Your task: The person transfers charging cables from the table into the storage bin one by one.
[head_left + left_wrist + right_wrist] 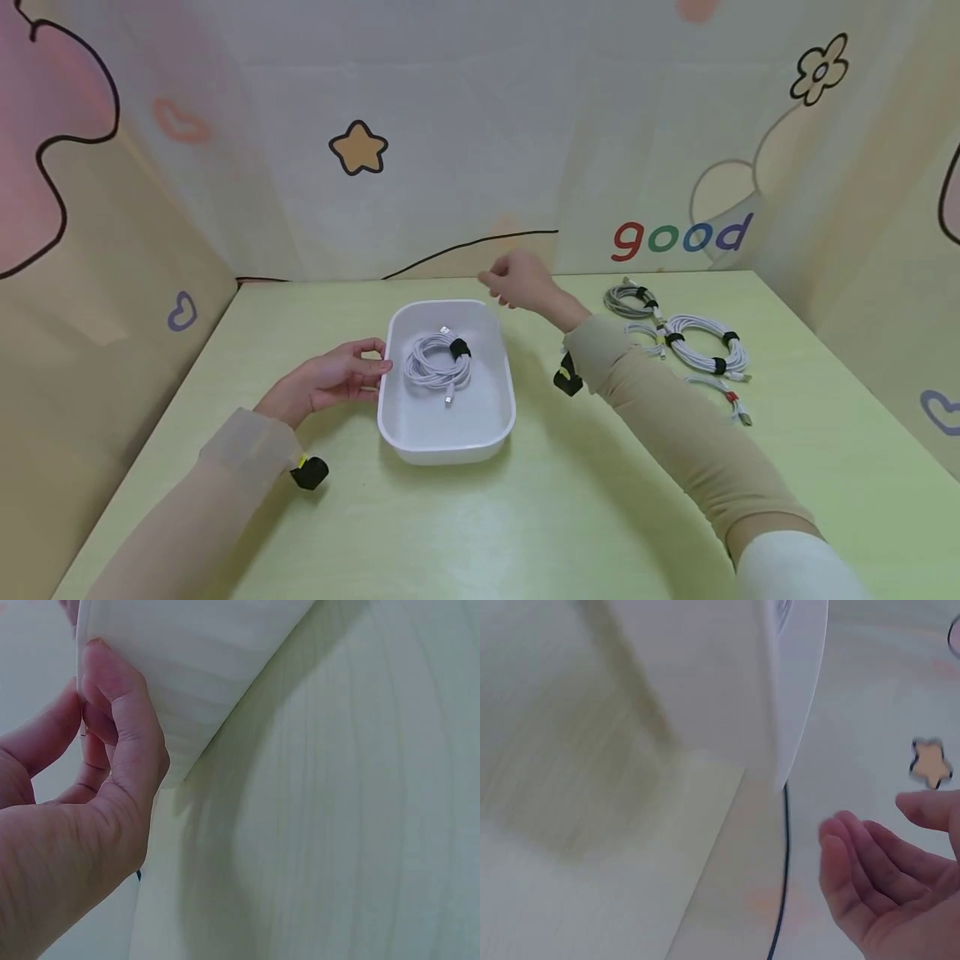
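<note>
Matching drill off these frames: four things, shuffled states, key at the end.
1. Left hand
2. Right hand
3. Grey cable
4. White bin

A. Coiled, lying on the table at the right
B. Has one coiled white cable inside
C. Gripping a plastic wall at its rim
D. Raised, holding nothing

Pairs: 1-C, 2-D, 3-A, 4-B
</note>
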Demonstrator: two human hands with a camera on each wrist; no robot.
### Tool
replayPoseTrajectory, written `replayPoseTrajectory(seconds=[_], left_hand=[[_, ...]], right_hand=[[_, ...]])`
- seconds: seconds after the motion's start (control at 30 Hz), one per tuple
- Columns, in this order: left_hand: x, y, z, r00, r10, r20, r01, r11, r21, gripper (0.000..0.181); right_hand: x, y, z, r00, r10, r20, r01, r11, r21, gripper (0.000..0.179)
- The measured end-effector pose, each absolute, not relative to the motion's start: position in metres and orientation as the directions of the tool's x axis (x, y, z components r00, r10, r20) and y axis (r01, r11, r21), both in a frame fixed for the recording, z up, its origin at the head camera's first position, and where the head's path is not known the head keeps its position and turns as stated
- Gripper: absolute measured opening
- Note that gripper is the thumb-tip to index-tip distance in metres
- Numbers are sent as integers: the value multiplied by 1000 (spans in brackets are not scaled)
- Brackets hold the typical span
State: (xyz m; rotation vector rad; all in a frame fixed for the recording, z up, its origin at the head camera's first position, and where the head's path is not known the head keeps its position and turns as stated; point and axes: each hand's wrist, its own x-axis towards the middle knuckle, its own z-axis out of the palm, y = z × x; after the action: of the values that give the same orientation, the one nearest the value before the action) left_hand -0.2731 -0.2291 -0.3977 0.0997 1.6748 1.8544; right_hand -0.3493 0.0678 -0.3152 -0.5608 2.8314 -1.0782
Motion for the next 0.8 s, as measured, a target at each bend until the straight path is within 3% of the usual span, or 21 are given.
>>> replayPoseTrajectory(seconds=[0.17,0.4,0.6,0.73,0.8], left_hand=[[-273,-228,-398,-798,498,-339,-385,12,923,10],[-273,-232,-400,-801,487,-347,-377,40,925,10],[-272,-232,-398,-801,480,-358,-387,42,921,12],[-273,-230,-400,-796,494,-350,-384,35,922,10],[-273,-228,-401,-797,496,-345,-380,33,924,9]], right_hand=[[-368,133,-321,-958,-223,183,-288,726,-624,30],[-388,216,-341,-974,-78,211,-172,862,-476,33],[-398,257,-357,-996,24,81,-12,906,-423,45],[-401,272,-365,-996,79,-49,92,910,-404,30],[-401,276,-368,-991,96,-98,127,910,-394,34]])
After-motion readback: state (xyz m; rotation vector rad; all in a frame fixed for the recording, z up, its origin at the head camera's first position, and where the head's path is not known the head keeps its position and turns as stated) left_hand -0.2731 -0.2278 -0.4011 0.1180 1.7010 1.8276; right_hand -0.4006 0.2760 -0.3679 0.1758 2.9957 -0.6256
